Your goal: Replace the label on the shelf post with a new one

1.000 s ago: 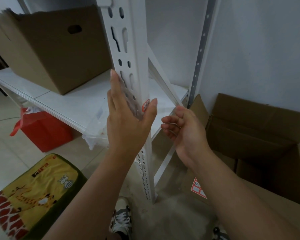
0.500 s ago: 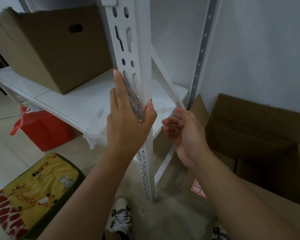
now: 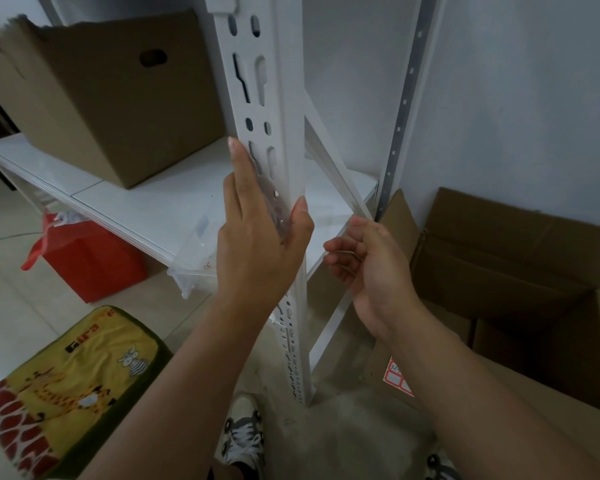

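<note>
Pressing my left hand (image 3: 257, 230) flat against shelf post (image 3: 278, 109), fingers straight, thumb wrapped round post's edge; label hidden beneath thumb. My right hand (image 3: 368, 261) just beside, fingers loosely curled, pinching clear strip.

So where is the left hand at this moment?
In the head view, centre frame, the left hand lies flat against the white shelf post, just left of the right hand.

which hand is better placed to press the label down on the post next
Left. The left hand already lies against the shelf post, thumb on its front face where the label would sit. The right hand is off to the side, fingers curled, not touching the post.
</note>
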Tool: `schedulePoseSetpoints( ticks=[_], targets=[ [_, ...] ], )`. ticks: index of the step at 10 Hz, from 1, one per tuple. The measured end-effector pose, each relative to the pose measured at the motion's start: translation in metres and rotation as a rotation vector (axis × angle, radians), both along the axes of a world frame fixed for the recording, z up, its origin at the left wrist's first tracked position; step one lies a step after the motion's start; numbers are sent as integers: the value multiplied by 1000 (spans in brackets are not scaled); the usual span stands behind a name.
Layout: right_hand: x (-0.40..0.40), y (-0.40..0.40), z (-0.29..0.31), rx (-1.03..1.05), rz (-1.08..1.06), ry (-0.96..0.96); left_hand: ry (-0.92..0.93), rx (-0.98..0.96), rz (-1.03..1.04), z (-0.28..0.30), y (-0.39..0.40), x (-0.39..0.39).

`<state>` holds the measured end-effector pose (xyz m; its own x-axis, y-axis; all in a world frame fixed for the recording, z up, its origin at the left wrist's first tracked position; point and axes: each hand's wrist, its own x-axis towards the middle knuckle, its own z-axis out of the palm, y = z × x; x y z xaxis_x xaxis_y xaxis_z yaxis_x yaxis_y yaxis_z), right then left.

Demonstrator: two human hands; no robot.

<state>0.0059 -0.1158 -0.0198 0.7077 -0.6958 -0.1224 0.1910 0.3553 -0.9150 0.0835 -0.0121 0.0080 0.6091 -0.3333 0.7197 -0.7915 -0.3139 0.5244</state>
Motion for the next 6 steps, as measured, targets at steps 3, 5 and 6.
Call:
schedulePoseSetpoints(
  ticks=[3, 5, 6],
  targets=[
    [0, 1, 0, 10, -13, -4, 105, -100, -162, -7, 9, 13],
    [-2, 2, 2, -42, -26, -13, 251, -181, -227, -6, 8, 3],
    [-14, -2, 9, -212, -115, 44, 62, -209, -80, -5, 8, -19]
  ],
)
